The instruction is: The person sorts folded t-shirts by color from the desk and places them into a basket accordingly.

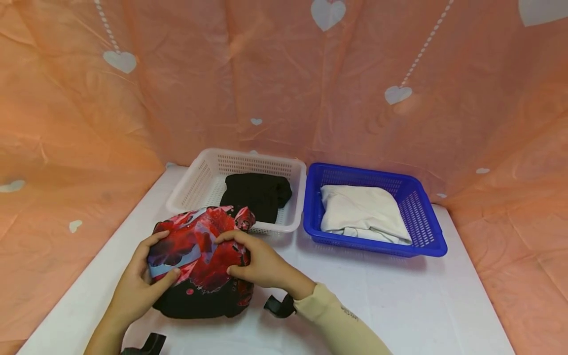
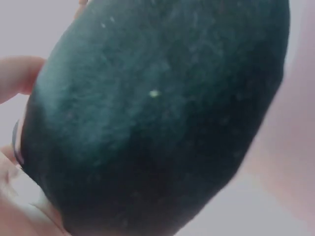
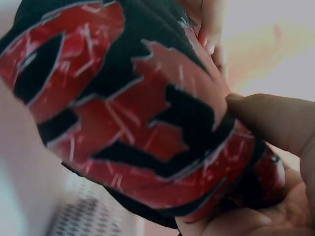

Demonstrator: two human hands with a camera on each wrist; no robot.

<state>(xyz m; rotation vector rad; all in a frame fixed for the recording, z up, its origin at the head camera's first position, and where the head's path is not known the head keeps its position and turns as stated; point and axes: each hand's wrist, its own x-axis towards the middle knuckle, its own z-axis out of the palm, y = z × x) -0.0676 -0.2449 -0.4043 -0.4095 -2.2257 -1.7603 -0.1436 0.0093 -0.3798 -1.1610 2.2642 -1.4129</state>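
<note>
A folded black garment with a red and lilac print point(image 1: 204, 261) is held up in front of the white basket, above the table. My left hand point(image 1: 137, 281) grips its left side, thumb across the printed face. At the right side, my right hand point(image 1: 262, 261) holds it, thumb and a finger on the print. The left wrist view is filled by the garment's plain black part point(image 2: 157, 118), which hides most of that hand. From the right wrist, the red-patterned folds point(image 3: 142, 113) show, with the right thumb point(image 3: 270, 118) on the edge.
Behind the garment stands a white basket point(image 1: 188, 190) containing black folded cloth point(image 1: 257, 195). To its right, a blue basket point(image 1: 421, 217) contains white folded cloth point(image 1: 364, 209). A white-covered table point(image 1: 355, 305) lies under everything; an orange curtain with hearts point(image 1: 284, 74) encloses the back and sides.
</note>
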